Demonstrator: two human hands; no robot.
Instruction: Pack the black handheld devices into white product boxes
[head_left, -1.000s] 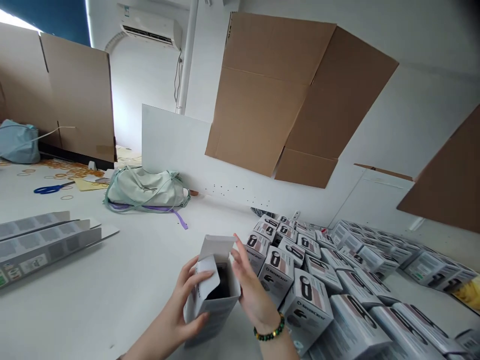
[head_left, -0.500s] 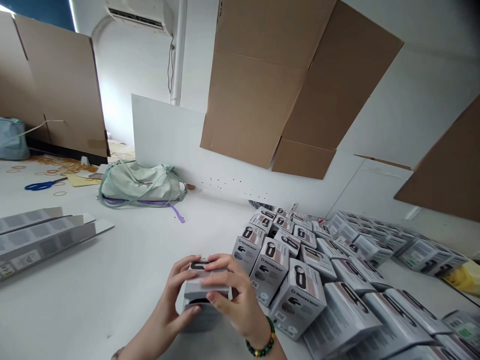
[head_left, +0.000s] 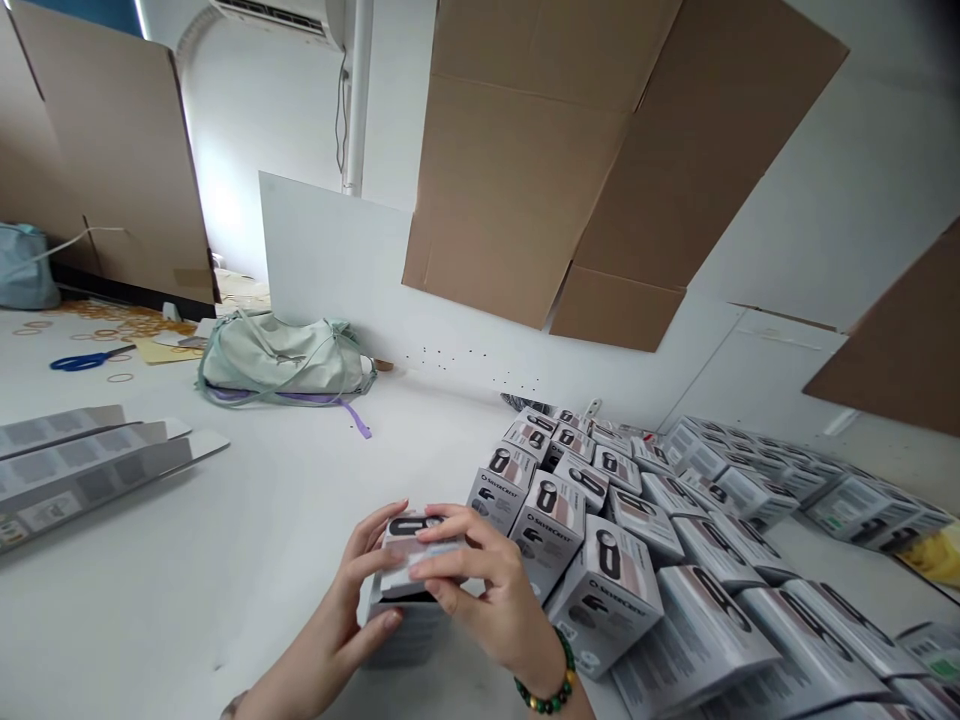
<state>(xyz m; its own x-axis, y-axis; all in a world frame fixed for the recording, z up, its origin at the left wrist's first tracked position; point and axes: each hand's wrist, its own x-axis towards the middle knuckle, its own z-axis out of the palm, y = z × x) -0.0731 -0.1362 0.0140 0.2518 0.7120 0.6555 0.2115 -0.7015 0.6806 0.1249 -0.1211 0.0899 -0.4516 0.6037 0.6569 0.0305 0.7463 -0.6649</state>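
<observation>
A small grey-and-white product box (head_left: 411, 585) stands on the white table (head_left: 247, 540) in front of me. My left hand (head_left: 352, 610) wraps round its left side. My right hand (head_left: 484, 595), with a green bead bracelet at the wrist, lies over the top with fingers pressing the lid flap down. A dark gap still shows under the lid at the front. Just to the right lies a large group of matching closed boxes (head_left: 600, 590).
A stack of flat unfolded box blanks (head_left: 82, 475) lies at the left. A pale green bag (head_left: 281, 365) sits further back, with blue scissors (head_left: 86, 358) and rubber bands beyond it. Cardboard sheets (head_left: 555, 170) lean on the walls.
A second ago the box stood open with its lid flap up and a dark item visible inside. My right hand has since folded the lid down over the top.
</observation>
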